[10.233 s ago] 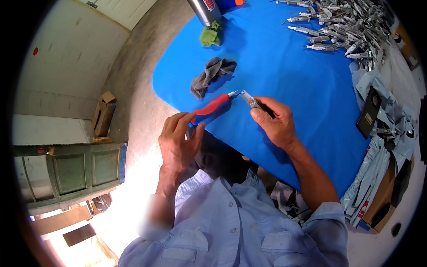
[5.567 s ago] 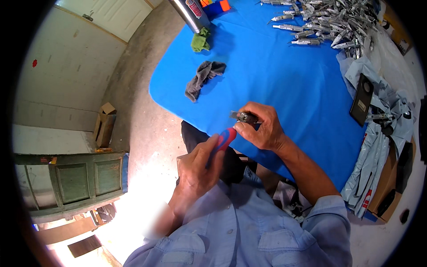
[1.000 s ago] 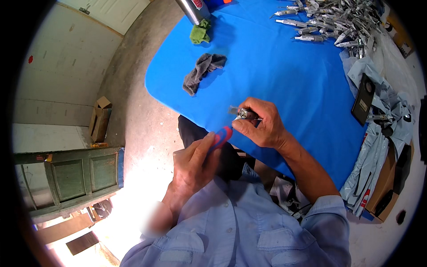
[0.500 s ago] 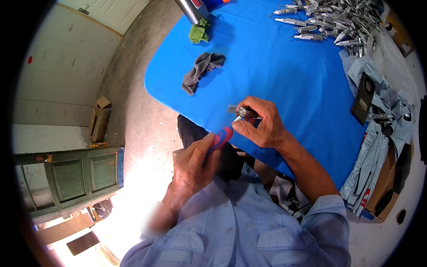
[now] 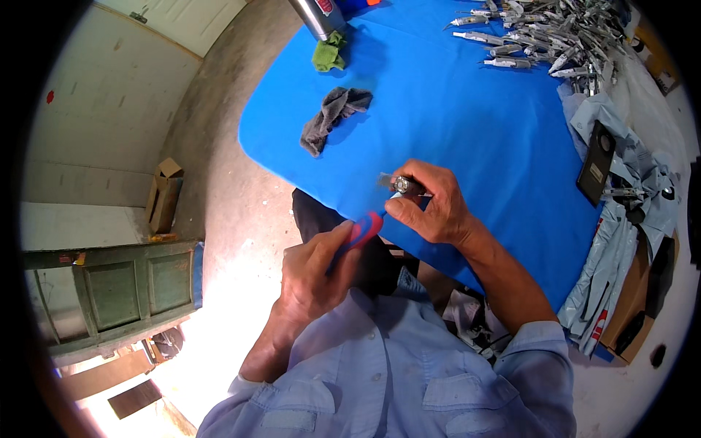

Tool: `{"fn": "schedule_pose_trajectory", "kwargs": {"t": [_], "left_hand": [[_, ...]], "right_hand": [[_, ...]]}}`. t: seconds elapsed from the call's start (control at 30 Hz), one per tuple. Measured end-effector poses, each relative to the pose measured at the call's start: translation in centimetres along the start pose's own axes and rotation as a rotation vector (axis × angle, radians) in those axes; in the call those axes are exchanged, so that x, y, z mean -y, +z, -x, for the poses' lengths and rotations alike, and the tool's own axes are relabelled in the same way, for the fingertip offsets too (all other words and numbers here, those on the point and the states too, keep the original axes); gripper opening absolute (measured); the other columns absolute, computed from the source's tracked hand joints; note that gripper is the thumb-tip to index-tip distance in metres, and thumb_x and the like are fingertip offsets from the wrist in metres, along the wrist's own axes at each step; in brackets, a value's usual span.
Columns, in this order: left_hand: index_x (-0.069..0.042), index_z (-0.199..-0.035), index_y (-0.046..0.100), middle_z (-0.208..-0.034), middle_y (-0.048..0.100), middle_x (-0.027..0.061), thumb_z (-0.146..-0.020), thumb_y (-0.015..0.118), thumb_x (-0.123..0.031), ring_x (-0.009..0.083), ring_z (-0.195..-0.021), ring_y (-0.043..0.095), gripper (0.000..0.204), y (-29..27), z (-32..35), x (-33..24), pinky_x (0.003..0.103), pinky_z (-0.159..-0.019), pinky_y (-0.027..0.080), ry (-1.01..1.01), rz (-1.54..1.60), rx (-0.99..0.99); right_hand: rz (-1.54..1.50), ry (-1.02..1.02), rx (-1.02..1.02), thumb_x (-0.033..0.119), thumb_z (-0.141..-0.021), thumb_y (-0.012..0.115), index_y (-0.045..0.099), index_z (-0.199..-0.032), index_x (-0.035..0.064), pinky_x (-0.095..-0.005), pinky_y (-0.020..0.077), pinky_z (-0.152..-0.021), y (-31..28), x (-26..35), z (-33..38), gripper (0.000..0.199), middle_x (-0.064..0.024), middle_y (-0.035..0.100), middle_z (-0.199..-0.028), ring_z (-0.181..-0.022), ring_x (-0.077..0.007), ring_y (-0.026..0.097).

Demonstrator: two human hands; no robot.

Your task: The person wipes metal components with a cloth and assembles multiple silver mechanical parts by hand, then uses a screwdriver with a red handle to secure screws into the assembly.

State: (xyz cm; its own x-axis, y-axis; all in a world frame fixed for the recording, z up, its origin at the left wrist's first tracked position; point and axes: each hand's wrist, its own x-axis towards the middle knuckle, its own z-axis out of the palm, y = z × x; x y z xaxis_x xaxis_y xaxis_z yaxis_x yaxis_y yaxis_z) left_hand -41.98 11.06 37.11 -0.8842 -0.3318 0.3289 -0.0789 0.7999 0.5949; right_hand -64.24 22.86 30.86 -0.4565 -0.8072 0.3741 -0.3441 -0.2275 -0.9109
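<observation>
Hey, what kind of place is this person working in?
Probably a garage or small workshop: a bare concrete floor, a table under a blue cloth with a heap of metal tools, and a red-and-blue-handled screwdriver in the left hand.

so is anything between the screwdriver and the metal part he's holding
Nothing visible. The left hand grips the red-and-blue screwdriver, which points up at the small metal part pinched in the right hand. Only open air over the blue table edge shows between them.
</observation>
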Motion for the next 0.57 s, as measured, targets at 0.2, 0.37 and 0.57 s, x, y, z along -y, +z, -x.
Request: {"fn": "schedule_pose_trajectory", "kwargs": {"t": [0.2, 0.37, 0.57], "left_hand": [[0.003, -0.129, 0.067, -0.096, 0.076, 0.0202, -0.094, 0.076, -0.003, 0.0279, -0.078, 0.076, 0.037, -0.7, 1.7, 1.9, 0.035, -0.068, 0.059, -0.281, 0.025, -0.047], [0.005, -0.129, 0.069, -0.101, 0.076, 0.0153, -0.101, 0.069, -0.015, 0.0145, -0.079, 0.068, 0.034, -1.3, 3.2, 4.2, 0.031, -0.071, 0.055, -0.431, 0.085, -0.131], [0.002, -0.13, 0.07, -0.108, 0.077, 0.0208, -0.101, 0.07, -0.012, 0.0256, -0.097, 0.075, 0.032, -2.2, 3.4, 5.1, 0.034, -0.087, 0.058, -0.638, 0.195, -0.18]], "right_hand": [[-0.078, 0.023, -0.044, 0.015, -0.09, 0.076, 0.065, -0.108, -0.0005, -0.0307, 0.0502, -0.063, 0.1, 0.2, -0.3, 0.027, -0.0068, 0.063, -0.084, -0.07, -0.0143, 0.058], [-0.075, 0.118, -0.127, 0.012, -0.093, 0.071, 0.064, -0.114, -0.0025, -0.0315, 0.0524, -0.07, 0.6, -0.7, 0.0, 0.026, -0.0088, 0.064, -0.088, -0.076, -0.0161, 0.061], [0.146, 0.068, -0.204, 0.015, -0.096, 0.07, 0.064, -0.123, -0.0018, -0.0308, 0.0518, -0.074, 0.3, -1.6, -0.1, 0.033, -0.0116, 0.065, -0.1, -0.082, -0.0183, 0.062]]}}
